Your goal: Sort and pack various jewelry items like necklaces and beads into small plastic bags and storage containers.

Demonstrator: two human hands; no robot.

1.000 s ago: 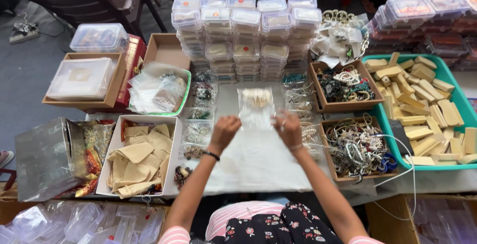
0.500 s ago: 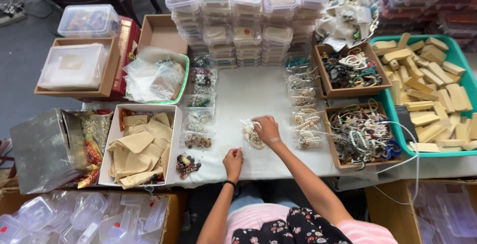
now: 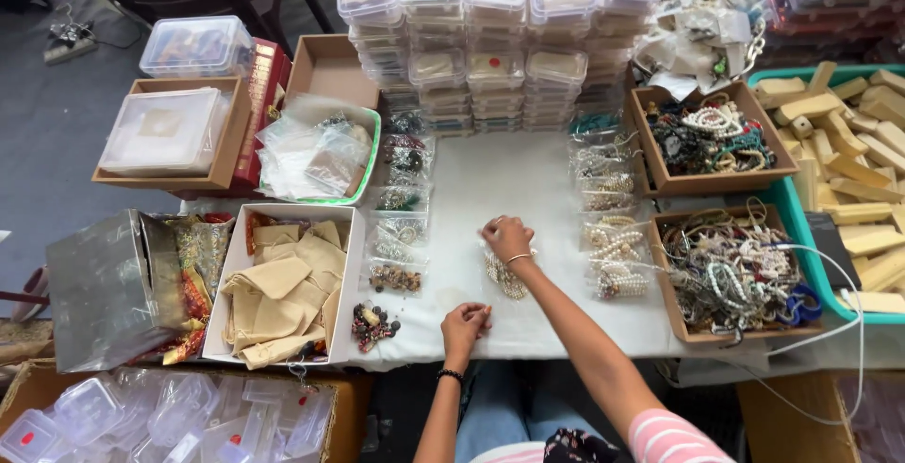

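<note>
Fingers of the right hand point(image 3: 507, 237) are lying curled and pressed down on a small clear bag of pale beads point(image 3: 507, 276), so the bag is staying flat on the white tabletop point(image 3: 509, 166). Most of the bag is poking out just below the wrist, which is wearing a thin bangle point(image 3: 518, 257).

Nearer the body, the left hand point(image 3: 464, 323) is pinching its fingertips together by the table edge. Whatever is sitting in that pinch is too tiny to tell. A dark band is going round that wrist.

Things are sitting in rows on both sides, close enough for either hand to reach. On the left, little bags of dark beads point(image 3: 396, 237) are running up the cloth, and a white box of tan cloth pouches point(image 3: 283, 279) is sitting beside them. On the right, bags of pearl strings point(image 3: 608, 237) are lining up, and next to them two brown boxes of tangled necklaces point(image 3: 731, 270) are keeping the loose chains from spreading.

At the back, stacks of clear lidded boxes point(image 3: 490, 39) are standing in a wall. A green tray of wooden blocks point(image 3: 863, 142) is sitting far right, well apart from the hands. Low on the left, empty clear boxes point(image 3: 141, 416) are piling up in a carton.
</note>
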